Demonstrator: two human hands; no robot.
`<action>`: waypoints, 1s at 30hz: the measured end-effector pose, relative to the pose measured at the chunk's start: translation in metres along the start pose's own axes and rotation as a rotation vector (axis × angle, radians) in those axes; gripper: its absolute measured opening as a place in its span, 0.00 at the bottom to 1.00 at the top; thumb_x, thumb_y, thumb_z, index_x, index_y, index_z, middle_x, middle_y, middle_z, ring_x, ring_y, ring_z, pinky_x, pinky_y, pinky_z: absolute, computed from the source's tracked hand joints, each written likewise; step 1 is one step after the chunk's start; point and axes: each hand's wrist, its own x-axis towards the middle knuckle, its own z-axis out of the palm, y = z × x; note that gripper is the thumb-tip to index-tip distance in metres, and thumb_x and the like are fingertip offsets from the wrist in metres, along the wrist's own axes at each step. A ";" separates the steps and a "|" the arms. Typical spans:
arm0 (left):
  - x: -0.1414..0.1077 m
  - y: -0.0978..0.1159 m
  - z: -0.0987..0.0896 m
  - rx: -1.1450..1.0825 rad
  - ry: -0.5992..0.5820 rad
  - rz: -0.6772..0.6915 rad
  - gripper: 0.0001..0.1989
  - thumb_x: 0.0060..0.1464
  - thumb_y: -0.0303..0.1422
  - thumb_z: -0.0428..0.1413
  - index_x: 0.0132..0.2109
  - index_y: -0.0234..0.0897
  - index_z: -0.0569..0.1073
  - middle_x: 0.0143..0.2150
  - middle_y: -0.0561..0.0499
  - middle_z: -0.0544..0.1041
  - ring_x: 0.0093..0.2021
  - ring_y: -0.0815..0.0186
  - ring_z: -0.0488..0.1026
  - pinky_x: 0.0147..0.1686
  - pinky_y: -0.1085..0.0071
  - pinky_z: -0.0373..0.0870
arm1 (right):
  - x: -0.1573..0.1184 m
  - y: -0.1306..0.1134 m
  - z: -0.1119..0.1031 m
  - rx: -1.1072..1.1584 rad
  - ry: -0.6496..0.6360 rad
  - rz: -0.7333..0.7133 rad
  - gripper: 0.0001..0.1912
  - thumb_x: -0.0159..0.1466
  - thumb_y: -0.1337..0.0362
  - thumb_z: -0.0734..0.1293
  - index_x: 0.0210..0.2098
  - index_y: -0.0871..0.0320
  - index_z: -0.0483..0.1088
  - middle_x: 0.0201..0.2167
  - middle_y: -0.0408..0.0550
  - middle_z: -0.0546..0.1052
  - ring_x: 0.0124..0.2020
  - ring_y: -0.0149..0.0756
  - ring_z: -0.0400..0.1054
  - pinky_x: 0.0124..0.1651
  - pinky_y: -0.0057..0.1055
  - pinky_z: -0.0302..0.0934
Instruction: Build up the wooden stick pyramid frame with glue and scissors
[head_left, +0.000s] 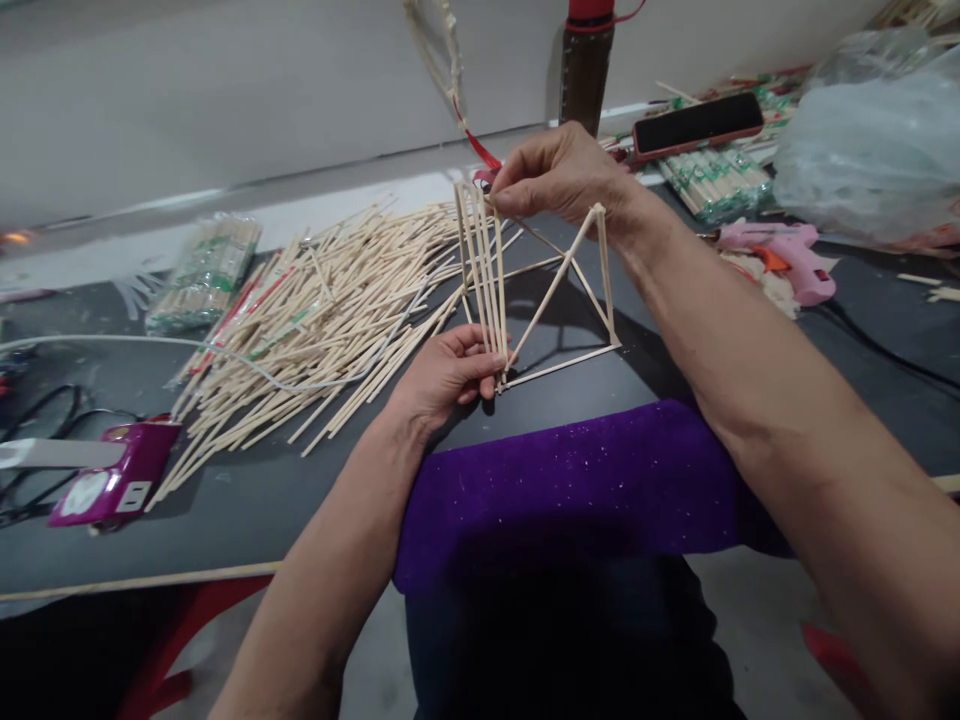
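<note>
A frame of thin wooden sticks stands on the dark grey table in front of me, with triangular sides. Several near-upright sticks form its left side. My left hand pinches the lower ends of these sticks at the frame's near left corner. Above it, my right hand has thumb and forefinger closed at the upper right end of the stick group, on a stick tip. Part of the frame's far side is hidden behind the sticks and my right hand. Left of the frame lies a large heap of loose sticks.
Wrapped stick bundles lie at left, near a purple device and a white cable. At right are a pink glue gun, a phone and plastic bags. A bottle stands behind. Purple cloth covers the near edge.
</note>
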 end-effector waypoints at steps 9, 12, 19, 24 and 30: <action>-0.001 0.001 0.001 -0.013 0.007 0.002 0.10 0.45 0.27 0.67 0.37 0.33 0.78 0.28 0.51 0.79 0.16 0.77 0.69 0.12 0.81 0.49 | 0.004 0.006 0.004 0.124 -0.015 -0.012 0.02 0.51 0.75 0.73 0.26 0.68 0.77 0.17 0.42 0.73 0.20 0.23 0.60 0.25 0.21 0.53; 0.000 0.000 0.000 -0.023 -0.003 0.009 0.09 0.46 0.28 0.67 0.36 0.33 0.78 0.28 0.51 0.79 0.16 0.78 0.69 0.12 0.82 0.50 | 0.005 0.006 0.004 0.126 -0.020 -0.007 0.02 0.51 0.76 0.72 0.26 0.68 0.77 0.18 0.42 0.74 0.20 0.23 0.62 0.24 0.20 0.54; 0.001 -0.002 -0.001 -0.025 -0.013 0.017 0.10 0.46 0.29 0.68 0.37 0.32 0.78 0.29 0.50 0.80 0.16 0.78 0.68 0.12 0.82 0.50 | 0.007 0.006 0.003 0.126 -0.041 0.031 0.03 0.53 0.75 0.73 0.27 0.66 0.74 0.19 0.42 0.75 0.20 0.23 0.64 0.23 0.19 0.55; 0.001 -0.003 -0.001 -0.027 -0.013 0.027 0.10 0.45 0.29 0.68 0.37 0.32 0.78 0.28 0.50 0.80 0.16 0.78 0.68 0.12 0.81 0.49 | 0.009 0.010 -0.001 0.122 -0.090 0.024 0.08 0.54 0.68 0.76 0.26 0.61 0.73 0.22 0.41 0.77 0.21 0.23 0.64 0.23 0.21 0.55; 0.001 -0.003 -0.001 -0.032 -0.012 0.026 0.09 0.45 0.29 0.68 0.36 0.33 0.79 0.27 0.51 0.79 0.16 0.78 0.67 0.12 0.81 0.48 | 0.010 0.012 0.001 0.113 -0.080 -0.006 0.08 0.56 0.69 0.75 0.27 0.63 0.72 0.19 0.41 0.74 0.19 0.20 0.61 0.21 0.21 0.52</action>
